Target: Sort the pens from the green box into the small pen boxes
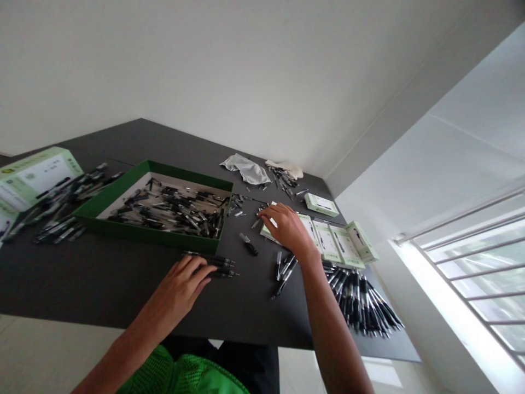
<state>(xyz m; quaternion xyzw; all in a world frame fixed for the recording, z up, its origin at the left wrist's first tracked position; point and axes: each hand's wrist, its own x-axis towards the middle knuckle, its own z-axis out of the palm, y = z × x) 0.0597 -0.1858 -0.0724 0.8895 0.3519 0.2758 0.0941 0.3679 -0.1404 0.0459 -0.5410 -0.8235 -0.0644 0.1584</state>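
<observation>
My left hand (185, 283) rests near the table's front, its fingers closed over several black pens (223, 265) whose bare tips point right. Just behind these pens stands a green tray (199, 244) filled with loose pens (172, 210). My right hand (288, 229) is further back, fingers curled together above small clear pieces that look like pen caps (261, 209); whatever is between its fingertips is hidden. Between the hands lies a single pen cap with a black clip (248, 244). Below my right wrist are several capped pens (286, 271).
Fanned black pens (361, 301) lie at the right edge beside opened pale green boxes (342, 243). A closed box (322, 204), a clear plastic bag (247, 168) and more pens (283, 178) are at the back. On the left, pens (74, 200) lean by a green-white box (39, 178).
</observation>
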